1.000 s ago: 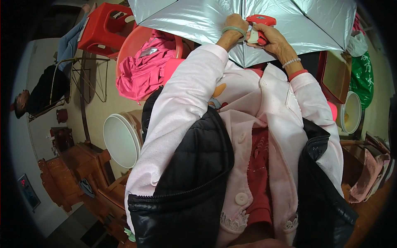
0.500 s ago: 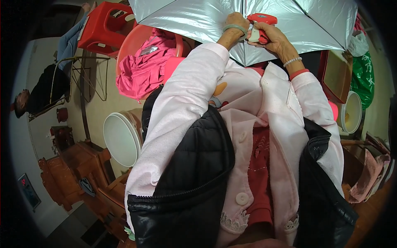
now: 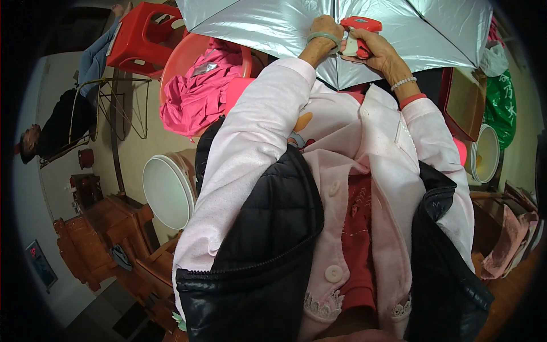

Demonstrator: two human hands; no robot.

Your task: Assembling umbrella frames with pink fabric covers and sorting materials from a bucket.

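A silver umbrella canopy (image 3: 256,28) is spread in front of me, its seams and ribs running outward. My right hand (image 3: 373,48) is closed round a small red and white hand tool (image 3: 360,24), whose exact kind I cannot make out. Just to its left, close to the tool and against the silver cloth, my left hand (image 3: 326,27) has its fingers curled in. What those fingers pinch is hidden behind the hand. Both hands are over the lower middle of the canopy, near a seam.
At left, a red plastic stool (image 3: 139,43) stands beside a red basin (image 3: 176,57) with pink cloth (image 3: 202,85). A white bucket (image 3: 165,194) and wooden furniture (image 3: 102,228) are nearer. A brown box (image 3: 464,102), a green bag (image 3: 500,108) and another person (image 3: 62,119) flank me.
Almost nothing differs. Both hands keep their places at the canopy, with the red and white tool shifted only very slightly.
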